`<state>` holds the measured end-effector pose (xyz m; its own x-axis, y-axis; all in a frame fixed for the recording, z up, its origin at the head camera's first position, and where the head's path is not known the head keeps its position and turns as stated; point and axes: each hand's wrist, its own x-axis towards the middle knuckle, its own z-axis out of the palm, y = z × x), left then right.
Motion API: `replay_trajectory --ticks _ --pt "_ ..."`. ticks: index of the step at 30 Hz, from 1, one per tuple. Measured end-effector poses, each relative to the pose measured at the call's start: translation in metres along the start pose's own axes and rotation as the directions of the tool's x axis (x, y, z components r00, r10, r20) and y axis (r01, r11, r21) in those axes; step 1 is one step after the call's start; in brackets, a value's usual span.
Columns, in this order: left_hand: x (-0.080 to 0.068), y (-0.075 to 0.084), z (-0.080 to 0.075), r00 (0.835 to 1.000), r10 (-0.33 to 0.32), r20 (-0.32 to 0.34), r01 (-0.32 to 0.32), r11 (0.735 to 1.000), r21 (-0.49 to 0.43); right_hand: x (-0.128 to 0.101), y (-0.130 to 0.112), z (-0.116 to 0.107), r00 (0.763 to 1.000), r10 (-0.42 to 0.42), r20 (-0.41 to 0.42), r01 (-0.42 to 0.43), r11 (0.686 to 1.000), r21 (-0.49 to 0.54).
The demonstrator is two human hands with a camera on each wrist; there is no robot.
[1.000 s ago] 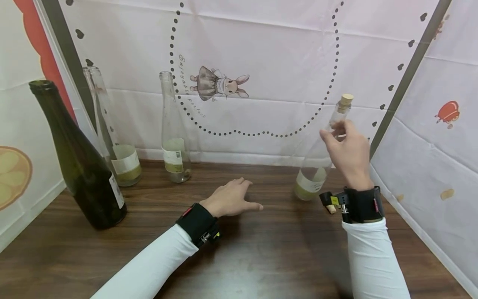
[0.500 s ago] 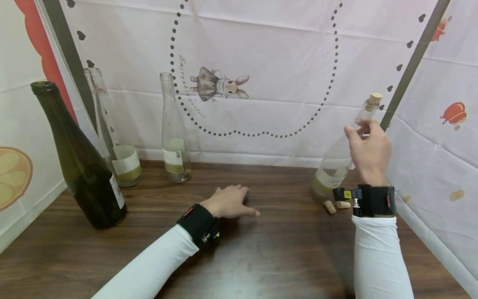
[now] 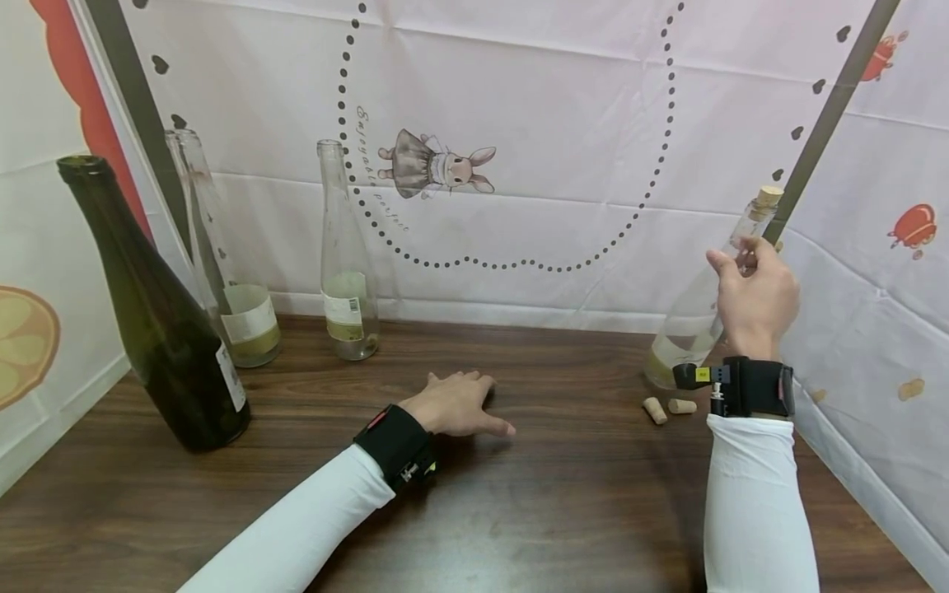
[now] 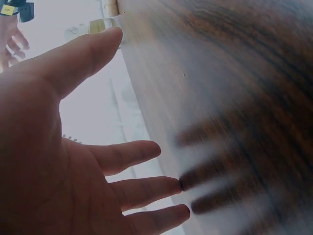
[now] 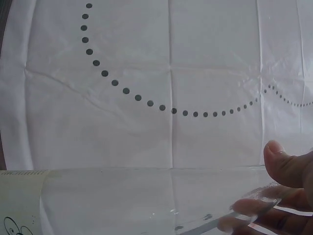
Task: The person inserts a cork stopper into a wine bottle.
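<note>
My right hand (image 3: 759, 301) grips a clear glass bottle (image 3: 685, 329) by its neck, and a cork (image 3: 769, 196) sits in the mouth of that bottle. In the right wrist view the thumb (image 5: 281, 164) lies along the upper side of the glass, with the other fingers on the far side. The bottle stands at the back right of the table and bears a pale label (image 5: 22, 200). My left hand (image 3: 454, 403) holds nothing; its fingers are spread low at the middle of the table, fingertips right at the wood in the left wrist view.
Two loose corks, one tilted (image 3: 655, 410) and one flat (image 3: 682, 406), lie in front of the held bottle. At the left stand a dark green bottle (image 3: 174, 362) and two clear ones (image 3: 252, 325), (image 3: 348, 309) without corks. Printed white cloth (image 3: 519, 99) walls the table (image 3: 519, 527).
My right hand and the corked bottle have moved to the right, slowing toward now. The two loose corks have come fully into sight. My left hand has barely shifted.
</note>
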<state>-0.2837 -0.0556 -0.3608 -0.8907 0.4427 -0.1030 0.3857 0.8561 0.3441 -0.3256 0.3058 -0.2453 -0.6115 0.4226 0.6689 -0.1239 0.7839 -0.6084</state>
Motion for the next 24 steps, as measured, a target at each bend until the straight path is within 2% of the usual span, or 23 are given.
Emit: replay_trajectory --ticks 15,24 --pt "0.003 0.0 0.0 0.999 -0.032 0.016 0.031 0.999 0.031 0.014 0.016 0.006 0.999 0.026 -0.025 -0.026 0.999 -0.025" --pt "0.003 0.002 0.002 0.999 -0.025 0.023 0.024 0.999 0.042 0.022 0.023 0.008 0.998 0.047 -0.037 -0.049 0.997 -0.052"
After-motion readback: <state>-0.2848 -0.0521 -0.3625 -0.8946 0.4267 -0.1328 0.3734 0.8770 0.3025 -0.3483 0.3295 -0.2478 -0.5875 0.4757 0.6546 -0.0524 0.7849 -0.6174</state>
